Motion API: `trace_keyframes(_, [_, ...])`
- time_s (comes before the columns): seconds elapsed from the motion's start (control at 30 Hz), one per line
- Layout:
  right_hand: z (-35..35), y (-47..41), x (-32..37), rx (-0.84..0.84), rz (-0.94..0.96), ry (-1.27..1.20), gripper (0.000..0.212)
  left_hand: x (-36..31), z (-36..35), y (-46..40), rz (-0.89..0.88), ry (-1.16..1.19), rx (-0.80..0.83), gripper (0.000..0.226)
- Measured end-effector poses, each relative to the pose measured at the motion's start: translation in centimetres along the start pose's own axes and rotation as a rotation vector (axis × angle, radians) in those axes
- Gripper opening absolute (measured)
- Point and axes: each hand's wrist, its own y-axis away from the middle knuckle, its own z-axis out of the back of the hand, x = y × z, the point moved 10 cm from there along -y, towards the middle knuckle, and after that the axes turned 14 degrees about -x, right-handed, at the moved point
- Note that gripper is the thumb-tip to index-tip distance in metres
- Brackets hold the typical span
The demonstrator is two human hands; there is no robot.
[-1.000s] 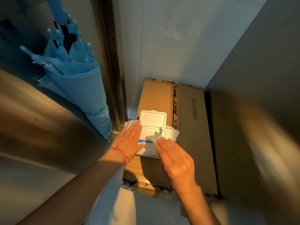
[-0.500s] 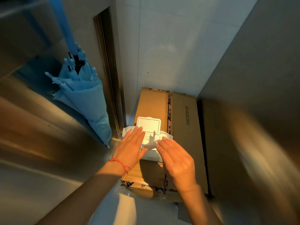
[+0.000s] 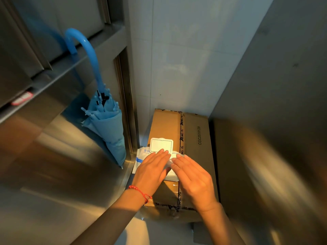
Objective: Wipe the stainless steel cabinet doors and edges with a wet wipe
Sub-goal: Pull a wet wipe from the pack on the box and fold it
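A white wet wipe pack (image 3: 141,156) with its flip lid (image 3: 161,145) standing open lies on a cardboard box (image 3: 194,138). My left hand (image 3: 151,172), with a red bead bracelet on the wrist, presses flat on the pack with straight fingers. My right hand (image 3: 192,179) lies beside it, and its thumb and fingers pinch a crumpled wet wipe (image 3: 168,163) that sticks out of the pack between the two hands. The stainless steel cabinet door (image 3: 53,156) fills the left side, with a horizontal edge above it.
A folded blue umbrella (image 3: 108,128) hangs by its hooked handle from the cabinet edge, close to the left of the box. A white tiled wall (image 3: 177,68) stands behind the box. A second steel panel (image 3: 265,156) closes off the right side.
My head has tilted up, so more of the cabinet edge and the umbrella handle show. My hands have drawn closer together over the pack, with the wipe bunched between them.
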Motion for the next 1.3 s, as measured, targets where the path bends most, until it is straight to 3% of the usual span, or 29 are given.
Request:
trace_keyframes(0.13, [1.4,-1.5,0.3,-0.022,-0.001,-0.029,0.027,-0.8,2.3,-0.2,0.024,0.093,-0.07,0.047])
trace_keyframes(0.23, [2.3,-2.6,0.6,-0.032,-0.003,-0.037,0.016,-1.4,4.4,-0.3,0.044,0.139,-0.139,0.045])
trace_keyframes(0.67, [6.1,-7.7,2.0,-0.035,0.044,-0.044,0.012,-4.9,13.3,-1.0,-0.091,0.125,-0.387,0.034])
trace_keyframes(1.3, [10.7,-13.0,2.2,-0.001,-0.142,-0.12,0.044,-7.5,21.4,0.7,-0.281,0.024,-0.503,0.051])
